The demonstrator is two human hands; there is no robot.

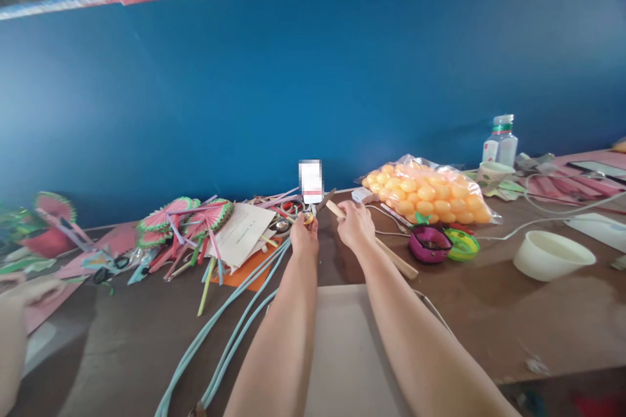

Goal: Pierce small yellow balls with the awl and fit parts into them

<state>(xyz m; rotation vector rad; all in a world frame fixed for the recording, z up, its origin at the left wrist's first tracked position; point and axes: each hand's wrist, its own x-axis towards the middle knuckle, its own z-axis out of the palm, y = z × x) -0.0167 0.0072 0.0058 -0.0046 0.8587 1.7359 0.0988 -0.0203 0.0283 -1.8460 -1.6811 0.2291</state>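
My left hand (305,236) is closed around a small round gold-and-white piece (308,216), its fingers pinching it near the back of the table. What this piece is cannot be made out. Just to the right, my right hand (356,225) grips a flat pale wooden stick (398,259), which runs slantwise under the palm and sticks out at both ends. A thin dark strip (326,200) lies beyond the stick's far end, close to both hands. Behind my left hand stands a small white box or card (312,181), its face blurred out.
Pale blue cables (235,300) cross the table left of my arms. Pink-and-green paper fans (210,220) and papers (242,233) lie further left, near another person's arm (14,319). At right are a bag of orange balls (428,192), a purple container (429,244), a white bowl (552,260) and a bottle (501,143).
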